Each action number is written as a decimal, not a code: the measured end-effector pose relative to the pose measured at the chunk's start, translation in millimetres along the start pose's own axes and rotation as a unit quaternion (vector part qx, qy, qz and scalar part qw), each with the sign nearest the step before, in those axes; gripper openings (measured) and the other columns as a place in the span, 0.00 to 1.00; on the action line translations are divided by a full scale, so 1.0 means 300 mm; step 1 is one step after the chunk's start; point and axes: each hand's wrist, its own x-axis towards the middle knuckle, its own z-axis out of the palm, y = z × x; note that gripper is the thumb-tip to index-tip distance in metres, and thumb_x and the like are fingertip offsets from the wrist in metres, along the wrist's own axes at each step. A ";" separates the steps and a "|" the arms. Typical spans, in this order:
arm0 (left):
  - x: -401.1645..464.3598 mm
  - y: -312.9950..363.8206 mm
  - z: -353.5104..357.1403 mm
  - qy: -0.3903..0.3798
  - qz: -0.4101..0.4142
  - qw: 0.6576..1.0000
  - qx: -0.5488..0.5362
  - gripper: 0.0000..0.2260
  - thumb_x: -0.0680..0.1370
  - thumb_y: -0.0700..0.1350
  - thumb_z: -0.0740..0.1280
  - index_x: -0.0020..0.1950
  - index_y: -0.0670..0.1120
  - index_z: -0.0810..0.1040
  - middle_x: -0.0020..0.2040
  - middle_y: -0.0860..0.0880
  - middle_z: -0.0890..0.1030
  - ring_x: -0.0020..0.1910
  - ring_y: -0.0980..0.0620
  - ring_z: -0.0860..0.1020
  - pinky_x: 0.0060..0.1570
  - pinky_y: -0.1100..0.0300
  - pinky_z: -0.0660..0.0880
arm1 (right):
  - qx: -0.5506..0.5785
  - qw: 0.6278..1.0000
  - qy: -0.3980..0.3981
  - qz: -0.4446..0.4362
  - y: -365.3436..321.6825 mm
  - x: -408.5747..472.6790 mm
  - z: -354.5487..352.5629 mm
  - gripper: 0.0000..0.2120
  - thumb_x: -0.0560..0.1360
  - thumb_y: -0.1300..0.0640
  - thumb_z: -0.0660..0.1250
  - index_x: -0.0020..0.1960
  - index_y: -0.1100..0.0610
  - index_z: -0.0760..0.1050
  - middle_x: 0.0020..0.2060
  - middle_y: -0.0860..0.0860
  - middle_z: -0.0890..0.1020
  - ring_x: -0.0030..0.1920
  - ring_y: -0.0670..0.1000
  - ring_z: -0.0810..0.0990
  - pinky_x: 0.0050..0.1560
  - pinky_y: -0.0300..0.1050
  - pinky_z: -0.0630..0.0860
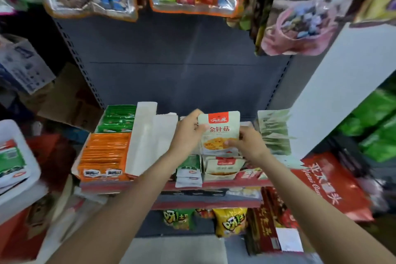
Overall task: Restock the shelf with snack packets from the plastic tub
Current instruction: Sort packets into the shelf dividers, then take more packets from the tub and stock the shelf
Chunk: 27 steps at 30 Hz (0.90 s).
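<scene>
A white snack packet with a red label stands upright above the shelf. My left hand grips its upper left edge. My right hand pinches its lower right side. Below it an open display box holds more of the same white and red packets. At the far left edge stands the white plastic tub with green-labelled packets inside.
On the shelf's left sit orange packets and green packets in a box with raised white flaps. Pale green packets fill the right. Bagged snacks hang overhead; yellow bags sit on the lower shelf. A red bag hangs right.
</scene>
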 end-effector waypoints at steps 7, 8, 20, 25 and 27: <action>0.000 -0.040 0.065 -0.043 -0.030 0.999 0.014 0.04 0.79 0.38 0.64 0.52 0.45 0.72 0.54 0.48 0.81 0.53 0.53 0.79 0.46 0.60 0.80 | 0.002 0.999 0.000 -0.035 0.069 0.020 -0.032 0.09 0.73 0.66 0.67 0.52 0.60 0.79 0.50 0.53 0.84 0.49 0.51 0.82 0.53 0.51 0.78; 0.000 -0.046 0.070 -0.047 -0.034 0.998 0.025 0.04 0.79 0.39 0.64 0.52 0.46 0.72 0.54 0.48 0.80 0.54 0.52 0.79 0.47 0.58 0.80 | -0.022 0.999 -0.010 -0.037 0.078 0.023 -0.034 0.08 0.73 0.65 0.67 0.52 0.61 0.80 0.50 0.54 0.84 0.49 0.51 0.82 0.53 0.51 0.78; -0.026 -0.099 0.071 -0.172 -0.025 0.965 0.197 0.09 0.80 0.41 0.62 0.55 0.46 0.81 0.55 0.46 0.81 0.52 0.50 0.79 0.51 0.60 0.73 | -0.138 0.981 -0.116 -0.063 0.058 0.022 -0.040 0.08 0.75 0.64 0.67 0.44 0.56 0.84 0.41 0.47 0.83 0.44 0.45 0.79 0.54 0.41 0.76; -0.034 -0.096 0.056 -0.211 -0.003 0.952 0.220 0.09 0.79 0.43 0.64 0.56 0.44 0.82 0.54 0.47 0.82 0.50 0.52 0.79 0.52 0.60 0.74 | -0.121 0.980 -0.152 -0.041 0.041 0.004 -0.043 0.08 0.75 0.63 0.65 0.47 0.59 0.84 0.46 0.50 0.85 0.45 0.47 0.80 0.54 0.43 0.77; -0.036 -0.091 0.054 -0.210 -0.005 0.955 0.208 0.09 0.78 0.43 0.66 0.54 0.44 0.82 0.53 0.47 0.82 0.50 0.53 0.79 0.52 0.61 0.74 | -0.119 0.977 -0.177 -0.023 0.033 -0.005 -0.049 0.09 0.76 0.59 0.65 0.50 0.59 0.83 0.48 0.50 0.84 0.47 0.47 0.80 0.56 0.42 0.75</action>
